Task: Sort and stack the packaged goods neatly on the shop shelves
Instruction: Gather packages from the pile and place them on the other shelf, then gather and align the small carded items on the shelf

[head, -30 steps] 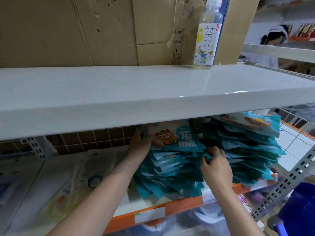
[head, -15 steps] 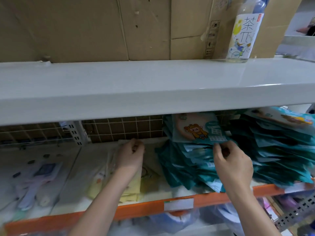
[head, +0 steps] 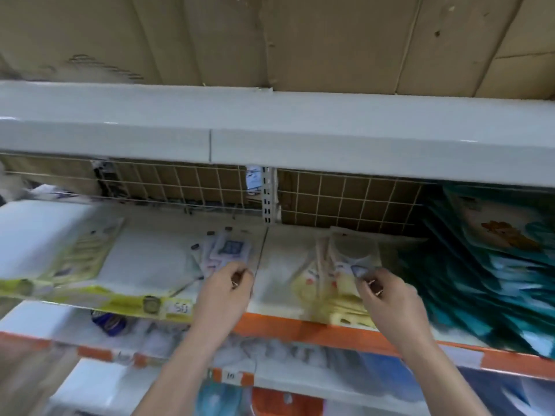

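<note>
Left hand [head: 225, 291] grip pinches a pale packet [head: 228, 250]; right hand [head: 387, 297] grip pinches the yellow packet [head: 336, 274], teal packets [head: 486, 283] just right.

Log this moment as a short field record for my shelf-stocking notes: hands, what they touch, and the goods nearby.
left hand: fingers curled at the near edge of the blue-and-white packet; grip unclear through blur
right hand: fingers curled over the yellow packets; grip unclear
teal packet stack: right of the right hand, leaning, untouched
yellow-edged packets: far left, overhanging the shelf's front
shelf: orange front edge, wire grid behind
</note>
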